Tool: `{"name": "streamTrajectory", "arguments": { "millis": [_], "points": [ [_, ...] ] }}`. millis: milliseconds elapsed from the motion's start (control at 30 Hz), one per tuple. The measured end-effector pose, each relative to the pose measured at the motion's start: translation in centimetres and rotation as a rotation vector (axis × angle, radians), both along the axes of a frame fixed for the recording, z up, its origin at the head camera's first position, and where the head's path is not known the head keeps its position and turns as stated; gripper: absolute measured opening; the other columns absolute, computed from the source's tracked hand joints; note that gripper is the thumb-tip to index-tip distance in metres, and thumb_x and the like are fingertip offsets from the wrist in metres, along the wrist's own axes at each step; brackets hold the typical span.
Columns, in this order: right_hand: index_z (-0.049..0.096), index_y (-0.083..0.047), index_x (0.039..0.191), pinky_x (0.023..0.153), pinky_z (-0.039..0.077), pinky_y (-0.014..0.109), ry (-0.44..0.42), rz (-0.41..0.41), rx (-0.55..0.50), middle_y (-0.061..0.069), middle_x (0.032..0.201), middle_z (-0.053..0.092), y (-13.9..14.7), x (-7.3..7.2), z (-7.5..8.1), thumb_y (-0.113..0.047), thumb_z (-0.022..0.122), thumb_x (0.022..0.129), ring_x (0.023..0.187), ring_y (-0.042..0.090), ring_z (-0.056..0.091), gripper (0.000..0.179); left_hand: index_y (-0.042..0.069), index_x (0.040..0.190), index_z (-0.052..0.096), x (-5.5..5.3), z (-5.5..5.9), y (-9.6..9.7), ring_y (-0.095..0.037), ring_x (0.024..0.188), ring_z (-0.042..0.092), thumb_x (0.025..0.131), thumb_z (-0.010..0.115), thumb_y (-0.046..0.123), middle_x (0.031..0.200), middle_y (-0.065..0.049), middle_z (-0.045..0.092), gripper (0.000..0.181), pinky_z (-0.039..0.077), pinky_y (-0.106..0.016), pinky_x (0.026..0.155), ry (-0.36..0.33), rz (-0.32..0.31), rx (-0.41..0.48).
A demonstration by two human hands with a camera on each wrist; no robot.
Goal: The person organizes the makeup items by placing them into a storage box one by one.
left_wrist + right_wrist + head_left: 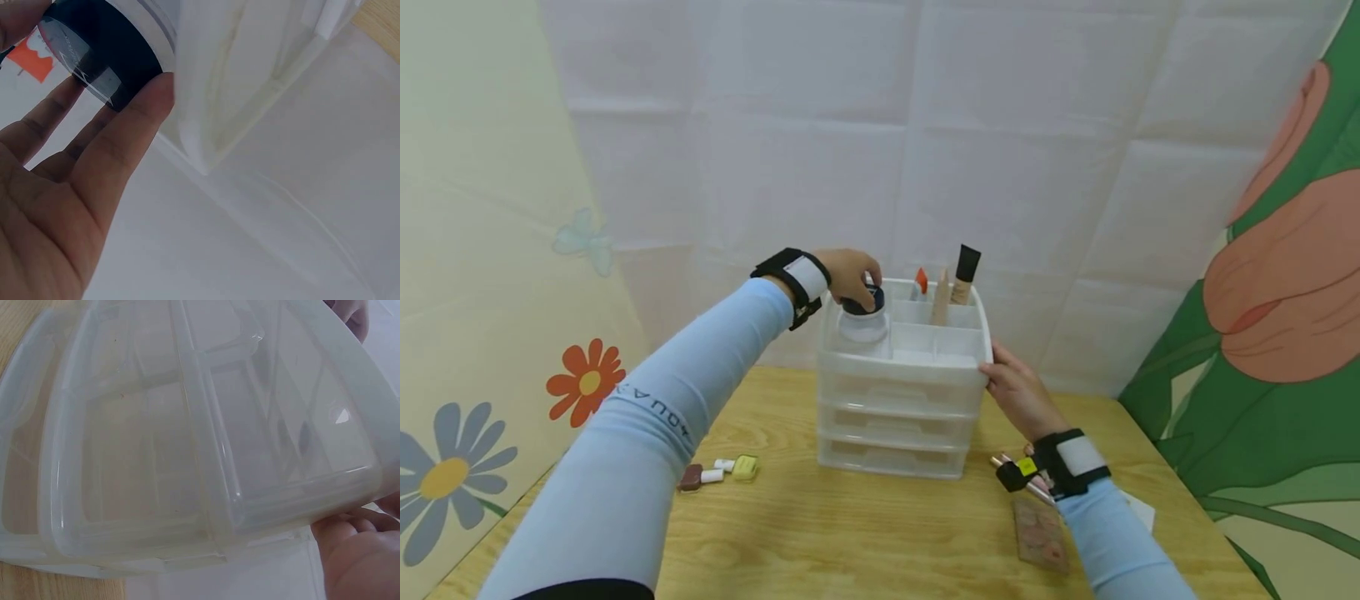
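A white plastic drawer organizer (895,417) with clear drawers and a divided top tray stands on the table. My left hand (850,275) grips the dark lid (106,50) of a clear, wide jar (862,327) in the tray's left compartment. In the left wrist view, thumb and fingers sit around that lid. My right hand (1018,392) holds the organizer's upper right corner, thumb at the front edge and fingers along the side. Standing in the tray's back compartments are a black-capped tube (966,275), a beige tube (941,300) and an orange-tipped item (921,282).
Two small nail polish bottles, one dark red (691,477) and one yellow (746,467), lie on the table (820,533) to the left. A makeup palette (1040,533) lies at the right, near slim tubes (1041,490) partly hidden by the right wrist. A white cloth (1000,167) hangs behind.
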State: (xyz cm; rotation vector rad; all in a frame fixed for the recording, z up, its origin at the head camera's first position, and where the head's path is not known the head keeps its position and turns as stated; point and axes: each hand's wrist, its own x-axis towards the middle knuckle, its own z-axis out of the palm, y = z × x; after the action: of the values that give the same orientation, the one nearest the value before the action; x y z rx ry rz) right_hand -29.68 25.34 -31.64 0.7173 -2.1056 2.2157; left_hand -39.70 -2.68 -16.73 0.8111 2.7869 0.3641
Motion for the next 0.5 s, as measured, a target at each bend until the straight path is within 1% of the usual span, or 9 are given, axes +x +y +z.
{"name": "streamTrajectory", "arguments": {
  "millis": [100, 300, 500],
  "points": [
    [0.004, 0.004, 0.153, 0.115, 0.013, 0.043, -0.001, -0.002, -0.002, 0.016, 0.161, 0.001, 0.0, 0.1, 0.1, -0.006, 0.033, 0.103, 0.144, 0.031, 0.006, 0.058, 0.006, 0.133, 0.053, -0.1, -0.2, -0.1, -0.025, 0.105, 0.060, 0.090, 0.068, 0.019, 0.130, -0.017, 0.053, 0.048, 0.056, -0.029, 0.071, 0.009, -0.004, -0.003],
    [0.003, 0.004, 0.153, 0.115, 0.012, 0.044, -0.009, -0.010, -0.001, 0.016, 0.161, 0.001, 0.1, 0.0, 0.1, -0.005, 0.032, 0.103, 0.145, 0.030, 0.007, 0.058, 0.007, 0.133, 0.054, -0.7, -0.8, 0.1, -0.023, 0.101, 0.060, 0.089, 0.069, 0.020, 0.128, -0.016, 0.055, 0.048, 0.056, -0.027, 0.068, 0.025, 0.002, -0.021],
    [0.004, 0.003, 0.153, 0.115, 0.012, 0.043, -0.009, -0.008, 0.004, 0.015, 0.161, 0.002, 0.3, -0.2, -0.1, -0.006, 0.033, 0.104, 0.145, 0.030, 0.006, 0.058, 0.008, 0.133, 0.054, -0.4, -1.2, 0.2, -0.023, 0.102, 0.060, 0.089, 0.069, 0.021, 0.128, -0.015, 0.055, 0.048, 0.056, -0.026, 0.068, 0.035, 0.005, -0.033]
  ]
}}
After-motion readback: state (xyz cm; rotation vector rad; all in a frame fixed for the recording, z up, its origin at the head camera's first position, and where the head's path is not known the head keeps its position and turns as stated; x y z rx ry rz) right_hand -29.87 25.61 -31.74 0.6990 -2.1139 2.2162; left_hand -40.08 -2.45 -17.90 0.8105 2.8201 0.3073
